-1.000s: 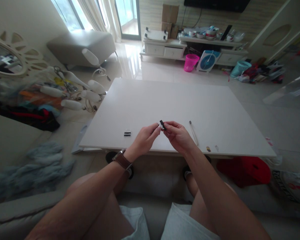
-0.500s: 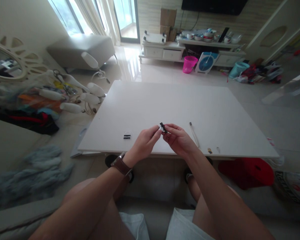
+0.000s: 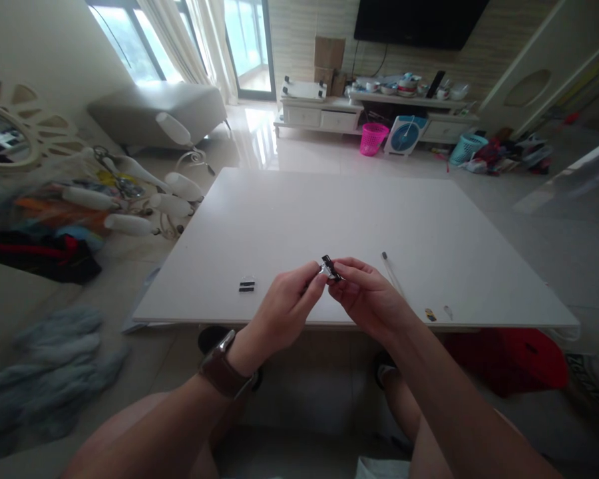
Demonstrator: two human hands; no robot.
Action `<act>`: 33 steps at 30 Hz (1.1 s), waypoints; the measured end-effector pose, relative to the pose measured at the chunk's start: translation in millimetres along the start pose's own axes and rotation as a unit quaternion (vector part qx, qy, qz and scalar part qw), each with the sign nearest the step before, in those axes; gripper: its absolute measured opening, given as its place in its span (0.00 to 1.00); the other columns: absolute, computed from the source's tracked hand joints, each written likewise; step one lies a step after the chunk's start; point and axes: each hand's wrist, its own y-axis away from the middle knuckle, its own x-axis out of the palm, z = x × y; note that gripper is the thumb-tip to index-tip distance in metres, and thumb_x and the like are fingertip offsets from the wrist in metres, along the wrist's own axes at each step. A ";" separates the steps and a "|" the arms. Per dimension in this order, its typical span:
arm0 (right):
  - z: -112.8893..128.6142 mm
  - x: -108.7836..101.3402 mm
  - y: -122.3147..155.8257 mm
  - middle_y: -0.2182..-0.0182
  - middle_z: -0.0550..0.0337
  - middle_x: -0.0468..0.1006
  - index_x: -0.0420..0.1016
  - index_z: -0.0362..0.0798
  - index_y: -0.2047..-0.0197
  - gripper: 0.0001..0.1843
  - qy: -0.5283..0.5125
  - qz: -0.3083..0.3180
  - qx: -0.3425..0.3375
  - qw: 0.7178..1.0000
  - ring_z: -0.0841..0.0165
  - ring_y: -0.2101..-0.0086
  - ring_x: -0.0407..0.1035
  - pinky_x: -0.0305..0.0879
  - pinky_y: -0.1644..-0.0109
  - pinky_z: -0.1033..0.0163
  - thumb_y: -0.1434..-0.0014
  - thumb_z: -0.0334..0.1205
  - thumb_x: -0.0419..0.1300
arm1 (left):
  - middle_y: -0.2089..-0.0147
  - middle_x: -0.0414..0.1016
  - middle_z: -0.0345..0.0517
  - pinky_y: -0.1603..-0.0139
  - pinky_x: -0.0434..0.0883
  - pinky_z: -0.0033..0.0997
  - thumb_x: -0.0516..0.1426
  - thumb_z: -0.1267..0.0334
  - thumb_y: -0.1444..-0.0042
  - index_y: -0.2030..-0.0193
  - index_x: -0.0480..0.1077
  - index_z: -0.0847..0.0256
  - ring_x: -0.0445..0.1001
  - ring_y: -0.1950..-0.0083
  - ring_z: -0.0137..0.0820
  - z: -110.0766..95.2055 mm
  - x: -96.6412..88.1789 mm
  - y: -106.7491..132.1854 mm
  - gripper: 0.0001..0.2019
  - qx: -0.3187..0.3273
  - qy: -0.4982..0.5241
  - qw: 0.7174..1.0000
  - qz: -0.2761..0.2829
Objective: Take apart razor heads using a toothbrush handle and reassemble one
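The left hand (image 3: 292, 299) and right hand (image 3: 372, 293) partly cover a black-and-silver piece (image 3: 331, 267), too small to identify. The right wrist (image 3: 400, 320) hides the dark-tipped stick's (image 3: 389, 269) lower end. The top edge crops the television (image 3: 419, 23); the left, the mirror (image 3: 0, 138). Gray fluffy fabric (image 3: 54, 372) is blurred.

A black television (image 3: 420, 23) hangs on the wall (image 3: 294, 40) above a white cabinet (image 3: 338, 120) bearing cardboard boxes (image 3: 329, 53) and dishes (image 3: 408, 86). 1 pink basket (image 3: 372, 141) and 1 blue-and-white fan (image 3: 404, 136) stand before it; a light-blue basket (image 3: 465, 152) is further right. At left, a padded bench (image 3: 154, 110) is near a curtain (image 3: 172, 50), and grey fluffy cloth (image 3: 50, 372) lies on the floor (image 3: 309, 152).
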 end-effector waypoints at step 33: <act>0.7 -7.1 -0.4 0.70 0.60 0.83 0.84 0.51 0.71 0.11 0.086 0.017 -0.069 0.994 0.69 0.64 0.75 0.69 0.51 0.60 0.60 0.39 0.78 | 0.73 0.69 0.41 0.71 0.51 0.32 0.43 0.54 0.29 0.65 0.61 0.58 0.63 0.75 0.30 13.4 -1.0 -1.3 0.16 0.089 -0.247 0.965 0.023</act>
